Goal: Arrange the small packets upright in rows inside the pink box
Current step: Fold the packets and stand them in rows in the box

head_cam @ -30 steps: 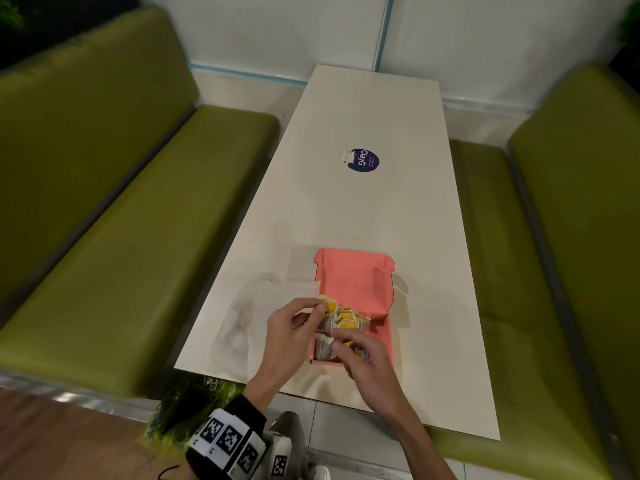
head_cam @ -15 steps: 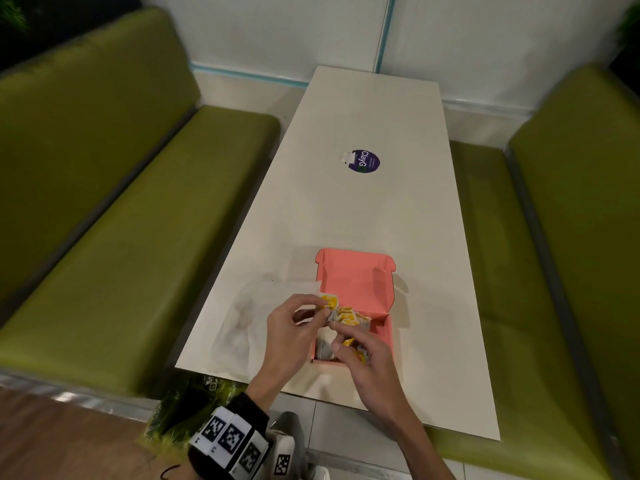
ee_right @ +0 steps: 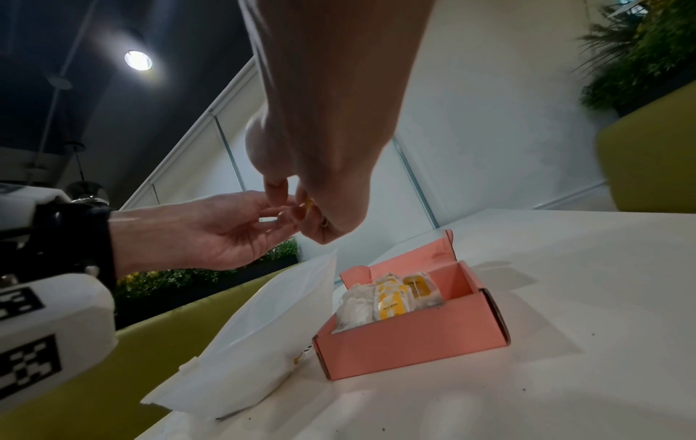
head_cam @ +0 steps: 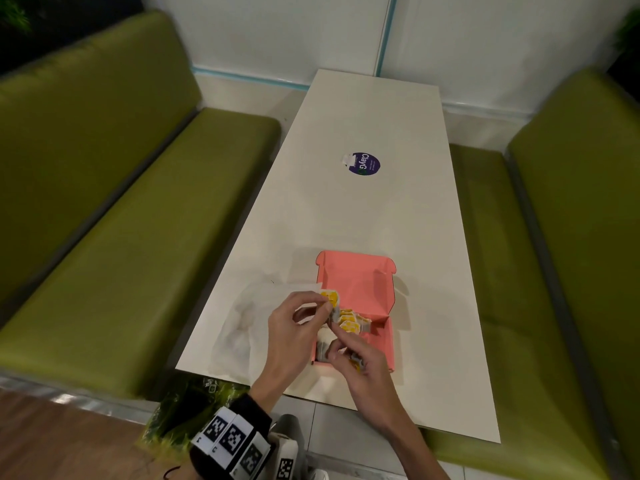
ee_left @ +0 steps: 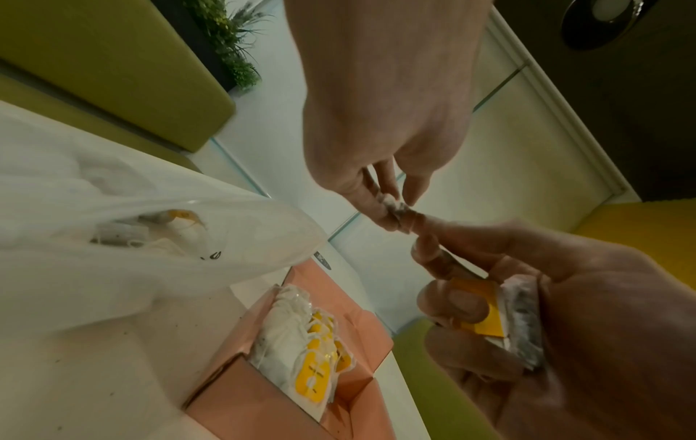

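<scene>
Partly hidden packets (head_cam: 348, 323), hands (head_cam: 294, 327) overlapping box (head_cam: 356, 282)

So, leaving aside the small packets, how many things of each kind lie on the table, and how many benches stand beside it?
Pink box: 1
White plastic bag: 1
Round purple sticker: 1
Green benches: 2
Total: 5
Small packets: left out, too bunched to count.

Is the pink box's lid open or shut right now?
Open. The pink box has its lid folded back, with packets visible inside.
</scene>
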Action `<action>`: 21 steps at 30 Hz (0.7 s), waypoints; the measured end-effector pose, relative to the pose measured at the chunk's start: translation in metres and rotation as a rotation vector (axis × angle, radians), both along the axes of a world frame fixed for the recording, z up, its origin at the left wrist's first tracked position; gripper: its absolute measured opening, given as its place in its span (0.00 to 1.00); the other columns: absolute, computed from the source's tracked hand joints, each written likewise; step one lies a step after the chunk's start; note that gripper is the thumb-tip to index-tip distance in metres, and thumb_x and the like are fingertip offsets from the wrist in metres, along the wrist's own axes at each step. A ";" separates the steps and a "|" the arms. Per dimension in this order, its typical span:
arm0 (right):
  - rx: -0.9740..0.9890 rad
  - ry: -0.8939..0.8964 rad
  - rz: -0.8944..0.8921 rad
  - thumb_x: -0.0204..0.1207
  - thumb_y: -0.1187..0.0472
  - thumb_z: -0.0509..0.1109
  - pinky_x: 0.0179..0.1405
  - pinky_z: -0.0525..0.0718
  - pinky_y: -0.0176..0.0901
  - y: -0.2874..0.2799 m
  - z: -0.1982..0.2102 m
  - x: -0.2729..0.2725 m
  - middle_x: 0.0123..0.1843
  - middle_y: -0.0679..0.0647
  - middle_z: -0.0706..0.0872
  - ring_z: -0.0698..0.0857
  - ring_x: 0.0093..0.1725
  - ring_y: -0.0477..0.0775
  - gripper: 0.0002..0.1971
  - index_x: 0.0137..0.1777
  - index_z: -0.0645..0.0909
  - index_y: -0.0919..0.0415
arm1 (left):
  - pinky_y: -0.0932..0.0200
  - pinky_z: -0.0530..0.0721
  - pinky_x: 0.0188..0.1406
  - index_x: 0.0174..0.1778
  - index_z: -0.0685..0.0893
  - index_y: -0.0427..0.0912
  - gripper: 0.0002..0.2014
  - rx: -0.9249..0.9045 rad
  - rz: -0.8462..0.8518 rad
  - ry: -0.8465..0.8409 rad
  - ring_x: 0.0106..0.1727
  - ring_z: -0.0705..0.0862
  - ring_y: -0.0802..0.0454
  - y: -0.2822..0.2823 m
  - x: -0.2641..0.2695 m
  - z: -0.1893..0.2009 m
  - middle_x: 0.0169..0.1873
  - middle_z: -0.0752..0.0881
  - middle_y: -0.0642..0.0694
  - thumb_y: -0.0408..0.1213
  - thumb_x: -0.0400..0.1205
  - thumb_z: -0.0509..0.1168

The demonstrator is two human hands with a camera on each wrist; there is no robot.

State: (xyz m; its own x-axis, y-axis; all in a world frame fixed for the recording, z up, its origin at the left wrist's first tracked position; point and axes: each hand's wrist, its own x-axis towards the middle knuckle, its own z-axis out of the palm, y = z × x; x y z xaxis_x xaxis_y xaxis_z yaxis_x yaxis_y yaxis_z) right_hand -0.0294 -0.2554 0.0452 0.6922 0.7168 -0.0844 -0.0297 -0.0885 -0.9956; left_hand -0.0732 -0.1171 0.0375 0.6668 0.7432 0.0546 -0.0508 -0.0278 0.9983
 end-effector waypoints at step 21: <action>-0.241 -0.395 0.022 0.77 0.58 0.75 0.42 0.79 0.34 0.008 0.027 0.059 0.41 0.44 0.86 0.83 0.43 0.46 0.04 0.41 0.88 0.50 | 0.55 0.88 0.56 0.66 0.78 0.49 0.22 0.059 -0.344 0.093 0.59 0.86 0.54 -0.005 -0.007 -0.010 0.55 0.85 0.57 0.31 0.78 0.74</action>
State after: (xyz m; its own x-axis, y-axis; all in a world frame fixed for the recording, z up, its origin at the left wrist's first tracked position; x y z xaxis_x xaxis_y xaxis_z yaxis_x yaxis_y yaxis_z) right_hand 0.0300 -0.2472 0.0725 0.6900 0.7236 0.0166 0.3520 -0.3155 -0.8812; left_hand -0.0805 -0.1217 0.0280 0.8816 0.4717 0.0175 0.0243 -0.0824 0.9963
